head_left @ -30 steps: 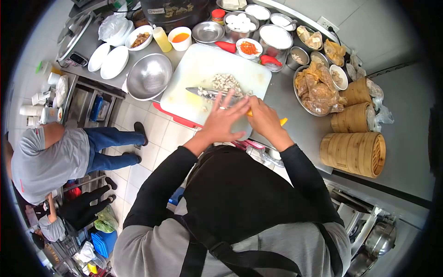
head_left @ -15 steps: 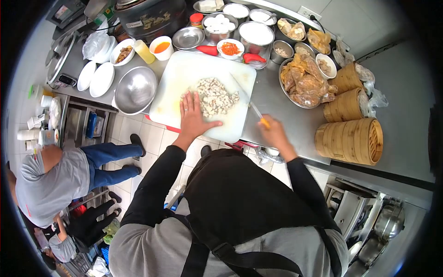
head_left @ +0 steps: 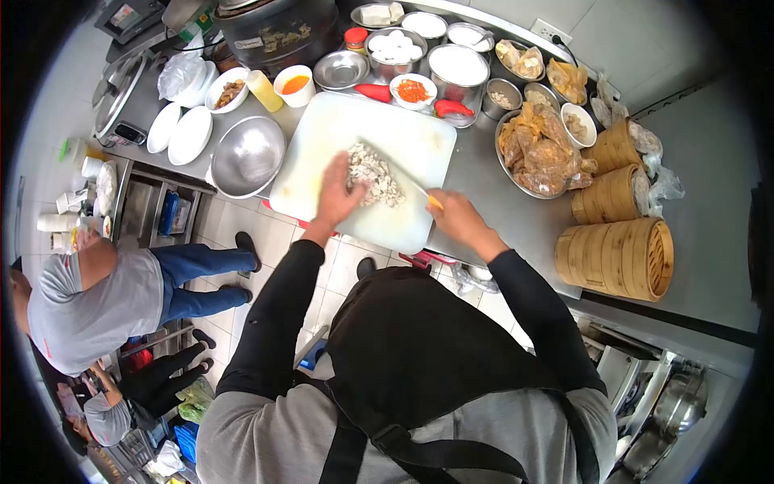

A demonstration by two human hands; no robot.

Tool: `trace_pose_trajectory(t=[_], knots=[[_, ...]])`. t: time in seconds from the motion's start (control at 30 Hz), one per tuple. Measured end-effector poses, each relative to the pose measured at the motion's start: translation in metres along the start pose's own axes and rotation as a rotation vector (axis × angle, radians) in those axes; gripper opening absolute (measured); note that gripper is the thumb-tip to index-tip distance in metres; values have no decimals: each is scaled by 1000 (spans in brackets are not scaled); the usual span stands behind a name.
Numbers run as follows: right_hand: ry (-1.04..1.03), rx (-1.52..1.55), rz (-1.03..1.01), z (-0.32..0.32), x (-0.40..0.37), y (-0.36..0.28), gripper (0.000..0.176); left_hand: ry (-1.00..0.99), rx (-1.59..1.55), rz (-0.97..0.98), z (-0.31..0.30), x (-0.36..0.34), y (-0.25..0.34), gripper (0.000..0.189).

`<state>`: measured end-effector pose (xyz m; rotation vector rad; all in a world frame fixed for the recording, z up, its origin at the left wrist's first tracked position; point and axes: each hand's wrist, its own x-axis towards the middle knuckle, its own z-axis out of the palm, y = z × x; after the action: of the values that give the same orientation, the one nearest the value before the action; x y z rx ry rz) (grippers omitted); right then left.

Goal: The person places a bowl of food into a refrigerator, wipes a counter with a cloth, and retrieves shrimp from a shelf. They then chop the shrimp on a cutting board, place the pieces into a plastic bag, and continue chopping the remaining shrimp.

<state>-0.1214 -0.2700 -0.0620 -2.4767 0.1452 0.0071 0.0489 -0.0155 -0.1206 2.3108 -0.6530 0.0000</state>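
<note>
On the white cutting board [head_left: 314, 129] lies a pile of chopped pale food [head_left: 376, 176]. My left hand [head_left: 337, 194] touches the pile's left side, its fingers apart and a little blurred, holding nothing. My right hand [head_left: 459, 215] is closed round the orange handle of a knife [head_left: 411, 182] at the board's right edge. The blade slants up and left along the pile's upper right side. An empty metal bowl [head_left: 248, 156] stands left of the board.
Beyond the board are bowls of white food, red peppers [head_left: 373, 92] and a metal plate [head_left: 340, 71]. To the right are a bowl of wrapped meat [head_left: 542, 153] and bamboo steamers [head_left: 613, 256]. Two other people [head_left: 105, 306] are at the left, apart from my hands.
My right hand has moved left with the knife, bringing its blade to the food. The pile is narrower and more gathered, and my left hand has shifted against its left side.
</note>
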Motion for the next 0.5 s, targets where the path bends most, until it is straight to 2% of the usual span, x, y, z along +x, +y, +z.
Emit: trace_pose_trajectory(t=[0.03,0.07,0.1,0.13,0.17,0.23,0.27,0.3,0.37,0.4,0.47,0.5], knots=[[2,3,-3,-4,-2,-2,34,-93,-224,79,5,-4,3,79],[26,81,-9,-14,-4,0,35,-89,-222,80,9,-6,4,79],[50,155,-16,-23,-5,4,35,-22,-415,-10,13,-8,5,68],[43,140,109,-30,1,13,36,37,-609,-105,17,-11,8,59],[40,143,125,-29,5,20,36,22,-613,-110,16,-16,7,59],[130,14,74,-20,7,36,35,286,-81,147,-1,-14,23,51],[113,23,-44,-7,0,40,35,369,12,223,-4,-15,42,42],[117,18,-26,-10,-3,35,35,355,-1,229,-5,-17,60,42],[-20,101,-40,-30,-8,15,35,-51,73,474,4,-29,87,35],[2,166,54,-41,-6,12,35,-103,112,537,24,-35,95,32],[44,145,49,-64,-2,25,35,-227,112,530,46,-35,131,31],[88,129,37,-75,-2,30,35,-228,109,528,60,-33,138,31]])
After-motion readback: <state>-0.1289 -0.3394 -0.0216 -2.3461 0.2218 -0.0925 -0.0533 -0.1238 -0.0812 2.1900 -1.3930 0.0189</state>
